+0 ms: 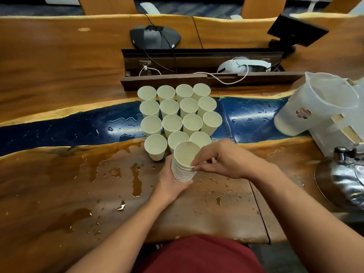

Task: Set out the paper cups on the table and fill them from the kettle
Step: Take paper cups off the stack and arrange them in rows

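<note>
Several white paper cups stand upright in tight rows on the wet wooden table, all looking empty. In front of them my left hand grips a stack of nested cups from below and behind. My right hand pinches the rim of the stack's top cup with thumb and fingertips. A shiny metal kettle sits on a round base at the right edge, partly cut off by the frame.
A clear plastic jug lies tilted at the right, beside a white box. Water puddles cover the table's near side and the blue resin strip. Behind the cups are an open cable tray, a conference phone and a small screen.
</note>
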A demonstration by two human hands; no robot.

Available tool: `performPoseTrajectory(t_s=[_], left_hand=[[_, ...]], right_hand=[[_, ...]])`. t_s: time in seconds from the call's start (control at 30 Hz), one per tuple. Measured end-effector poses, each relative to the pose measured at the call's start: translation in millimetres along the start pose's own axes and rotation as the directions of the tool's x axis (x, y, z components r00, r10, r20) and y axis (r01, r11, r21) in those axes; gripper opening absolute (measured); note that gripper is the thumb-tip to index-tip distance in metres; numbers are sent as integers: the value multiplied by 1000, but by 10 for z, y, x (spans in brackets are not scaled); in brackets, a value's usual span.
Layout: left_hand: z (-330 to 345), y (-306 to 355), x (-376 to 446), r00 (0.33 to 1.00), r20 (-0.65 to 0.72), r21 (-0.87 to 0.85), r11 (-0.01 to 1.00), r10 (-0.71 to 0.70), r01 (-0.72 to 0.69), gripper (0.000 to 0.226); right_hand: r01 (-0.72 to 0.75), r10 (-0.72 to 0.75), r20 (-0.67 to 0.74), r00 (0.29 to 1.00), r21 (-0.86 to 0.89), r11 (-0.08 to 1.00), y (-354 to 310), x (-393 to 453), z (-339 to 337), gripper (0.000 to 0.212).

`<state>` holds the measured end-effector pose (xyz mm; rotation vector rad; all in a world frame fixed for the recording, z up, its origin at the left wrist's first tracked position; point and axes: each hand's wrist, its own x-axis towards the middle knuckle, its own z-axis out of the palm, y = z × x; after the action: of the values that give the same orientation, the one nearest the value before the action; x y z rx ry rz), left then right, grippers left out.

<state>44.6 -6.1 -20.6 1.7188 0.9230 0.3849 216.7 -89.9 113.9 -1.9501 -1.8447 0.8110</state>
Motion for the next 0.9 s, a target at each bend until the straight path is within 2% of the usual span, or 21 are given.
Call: performPoseTrajectory(t_s=[0.2,0.33,0.4,0.5,0.6,0.7,0.8,0.9], left_hand=[[-7,-21,12,1000,-5,-17,1000,6,-6,88],[-11,-87,17,999,-6,-13,999,34,-34,86],[-25,-81,5,999,-2,-9,999,32,-32,87],[-39,-73,-4,999,7,-7,999,36,-36,87],[-29,-70,2,999,14,-6,999,32,-32,86],[-11,-50,15,1000,4,-5,1000,17,-17,88],[-7,-46,14,1000,3,-1,1000,19,-19,93],[6,-75,9,999,-7,0,999,35,-35,94]], right_hand=[[11,-13,-35,999,-53,999,-80,49,70,33],[62,-59,-121,991,21,998,-153,19,-19,23],[112,-110,-204,973,1,994,-190,15,-92,17],[142,-122,-399,909,21,990,-238,-16,-226,10],[178,-138,-615,777,5,984,-209,-77,-357,11],[104,-107,-738,666,-50,993,-16,-119,-430,11],[-34,-4,-772,636,-33,999,312,-172,-325,17],[-201,201,-765,612,95,975,680,-236,-23,12]])
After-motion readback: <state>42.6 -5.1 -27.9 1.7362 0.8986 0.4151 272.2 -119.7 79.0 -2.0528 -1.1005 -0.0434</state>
